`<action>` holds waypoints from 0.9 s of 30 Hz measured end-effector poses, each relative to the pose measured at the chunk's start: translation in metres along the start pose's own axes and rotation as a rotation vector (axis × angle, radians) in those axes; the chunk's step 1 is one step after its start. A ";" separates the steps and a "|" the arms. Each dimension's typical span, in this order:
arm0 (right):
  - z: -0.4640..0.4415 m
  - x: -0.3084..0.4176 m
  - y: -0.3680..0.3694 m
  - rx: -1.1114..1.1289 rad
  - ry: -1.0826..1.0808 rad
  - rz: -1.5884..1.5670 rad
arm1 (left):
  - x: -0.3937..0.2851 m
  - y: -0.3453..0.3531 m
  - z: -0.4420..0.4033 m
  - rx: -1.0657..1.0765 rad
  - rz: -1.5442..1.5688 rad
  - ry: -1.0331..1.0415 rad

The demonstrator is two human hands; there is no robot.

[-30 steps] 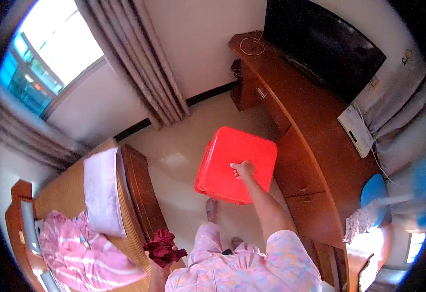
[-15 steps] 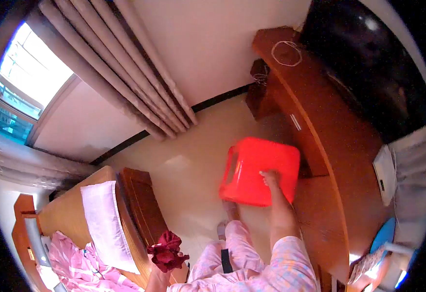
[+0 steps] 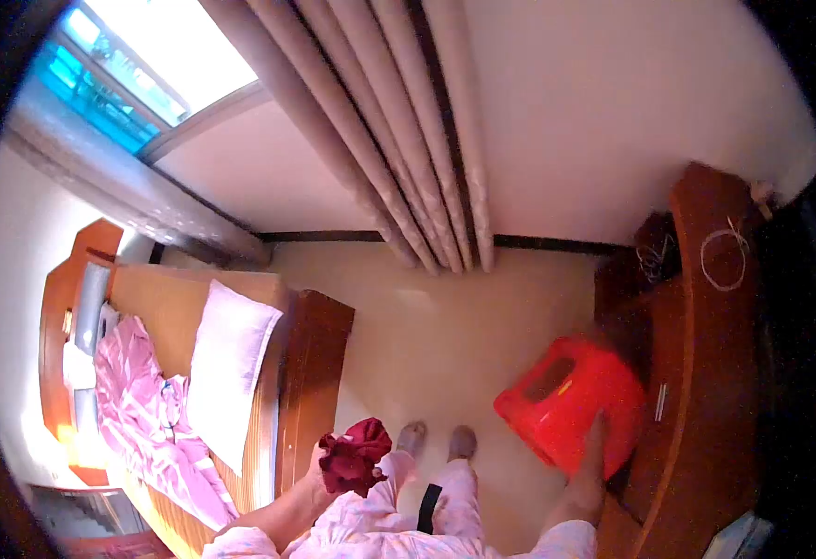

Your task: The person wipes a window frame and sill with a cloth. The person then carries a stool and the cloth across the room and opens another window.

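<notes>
A crumpled dark red cloth (image 3: 356,456) is bunched in my left hand (image 3: 318,472), whose fingers are mostly hidden behind it. On the right, my right hand (image 3: 598,430) has hold of a red plastic stool (image 3: 566,410) at its flat top; the fingers are blurred. The stool is tilted, with the opening in its side facing up and left. It is held beside the front of the wooden desk. My feet stand on the floor between the two hands.
A bed with a pale pillow (image 3: 231,368) and a rumpled pink sheet (image 3: 147,410) lies on the left. A wooden cabinet (image 3: 319,363) stands at its side. The brown desk (image 3: 697,373), carrying a coiled white cable (image 3: 724,261), runs along the right. Long curtains (image 3: 408,140) hang ahead.
My view has turned left, so the bed and curtains sit farther right in it. The stool has moved and tilted with my right hand. The cloth remains in my left hand.
</notes>
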State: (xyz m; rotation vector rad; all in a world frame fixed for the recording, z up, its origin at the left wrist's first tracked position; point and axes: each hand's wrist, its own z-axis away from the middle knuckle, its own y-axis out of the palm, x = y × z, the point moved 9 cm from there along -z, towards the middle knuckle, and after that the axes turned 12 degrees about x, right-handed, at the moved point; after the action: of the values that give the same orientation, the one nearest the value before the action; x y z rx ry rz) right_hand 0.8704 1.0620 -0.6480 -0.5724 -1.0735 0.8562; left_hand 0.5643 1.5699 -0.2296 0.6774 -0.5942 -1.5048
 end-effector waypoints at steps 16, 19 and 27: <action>0.138 0.604 0.064 0.770 -0.219 -0.590 | -0.152 0.065 -0.007 0.469 -0.052 0.202; 0.179 0.761 0.054 0.823 -0.517 -0.561 | -0.210 0.084 -0.009 0.765 0.020 0.264; 0.217 1.066 0.009 0.404 -1.190 -0.647 | -0.386 0.110 0.030 0.890 0.254 0.507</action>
State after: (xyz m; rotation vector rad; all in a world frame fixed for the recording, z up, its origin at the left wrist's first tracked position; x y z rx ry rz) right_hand 0.9009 1.9501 -0.0209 0.7314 -1.9206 0.7657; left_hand 0.6210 1.9487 -0.1068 1.5402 -0.9073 -0.7280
